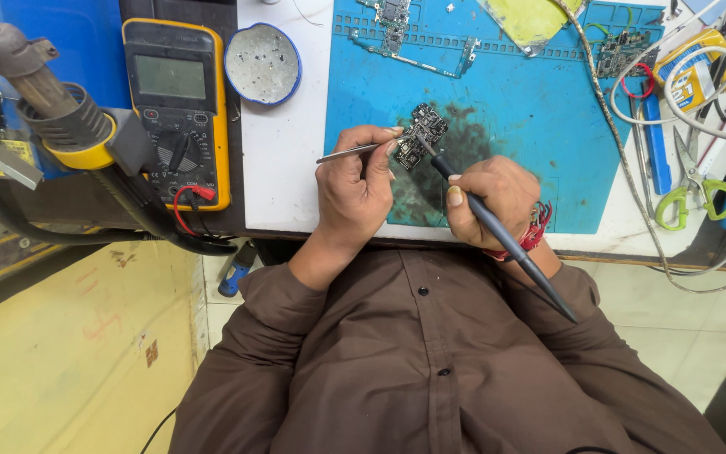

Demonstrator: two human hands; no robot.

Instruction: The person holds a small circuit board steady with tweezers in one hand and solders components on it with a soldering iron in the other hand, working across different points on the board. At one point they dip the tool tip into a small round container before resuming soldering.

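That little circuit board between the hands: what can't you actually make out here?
All in the head view:
- Parts on the small circuit board: too small to tell apart.
- Where the soldering iron tip touches: too small.
- What the tweezers grip: hidden by the left hand fingers.
- The iron's cord: cut off behind the right hand sleeve.
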